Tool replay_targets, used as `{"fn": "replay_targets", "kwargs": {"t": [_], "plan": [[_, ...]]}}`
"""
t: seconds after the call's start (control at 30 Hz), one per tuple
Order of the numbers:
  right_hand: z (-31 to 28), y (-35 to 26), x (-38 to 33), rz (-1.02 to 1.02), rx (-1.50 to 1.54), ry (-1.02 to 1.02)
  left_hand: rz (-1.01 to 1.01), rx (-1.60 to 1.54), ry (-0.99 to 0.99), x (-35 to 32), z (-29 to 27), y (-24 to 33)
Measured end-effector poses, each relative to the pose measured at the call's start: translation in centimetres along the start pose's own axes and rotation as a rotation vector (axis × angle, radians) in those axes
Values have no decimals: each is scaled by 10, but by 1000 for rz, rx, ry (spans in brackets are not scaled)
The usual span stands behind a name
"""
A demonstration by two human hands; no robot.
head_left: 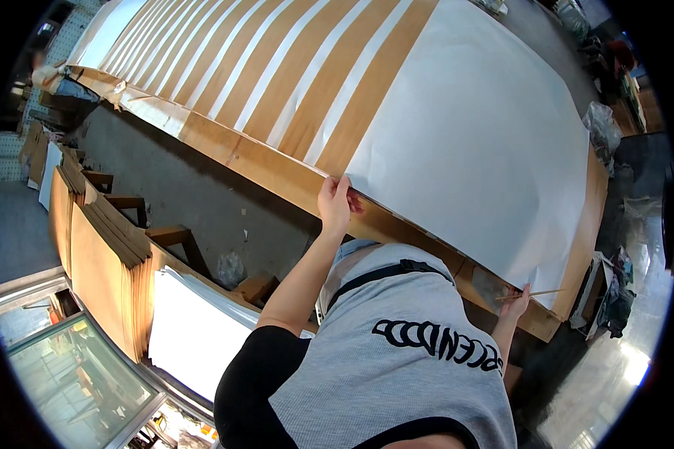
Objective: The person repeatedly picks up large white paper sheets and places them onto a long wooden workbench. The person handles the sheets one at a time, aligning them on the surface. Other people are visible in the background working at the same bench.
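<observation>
A large white sheet covers the right part of a long wooden table. My left hand is closed on the sheet's near left corner, thumb and fingers pinching its edge. Farther right, my right hand grips the sheet's near edge. A thin light-brown stick also sits in that hand and pokes out to the right. Left of the big sheet, several narrow white strips lie side by side, with bands of brown board showing between them.
Behind on the left stand upright brown boards and white sheets, close to a framed glass pane. Crumpled clear plastic lies past the table's right end. Dark cloth is heaped on the right.
</observation>
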State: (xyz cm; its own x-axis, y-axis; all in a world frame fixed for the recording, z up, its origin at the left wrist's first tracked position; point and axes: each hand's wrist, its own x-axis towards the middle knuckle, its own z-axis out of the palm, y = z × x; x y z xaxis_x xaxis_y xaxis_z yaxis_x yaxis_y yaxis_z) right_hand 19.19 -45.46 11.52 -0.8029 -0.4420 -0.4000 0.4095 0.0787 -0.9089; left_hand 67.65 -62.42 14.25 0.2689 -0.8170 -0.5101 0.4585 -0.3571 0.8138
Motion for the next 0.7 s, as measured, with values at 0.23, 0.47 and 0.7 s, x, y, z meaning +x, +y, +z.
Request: {"fn": "replay_targets", "kwargs": {"t": [0.23,0.47,0.7], "plan": [[7,1,-9,-37,19,-15,-54,14,11,5,-2,-3],[13,-2,-16,-31,25,28,-29,64,7,10,-2,-7],[-2,8,2,14,1,4,-19,98,14,4,1,1]]}}
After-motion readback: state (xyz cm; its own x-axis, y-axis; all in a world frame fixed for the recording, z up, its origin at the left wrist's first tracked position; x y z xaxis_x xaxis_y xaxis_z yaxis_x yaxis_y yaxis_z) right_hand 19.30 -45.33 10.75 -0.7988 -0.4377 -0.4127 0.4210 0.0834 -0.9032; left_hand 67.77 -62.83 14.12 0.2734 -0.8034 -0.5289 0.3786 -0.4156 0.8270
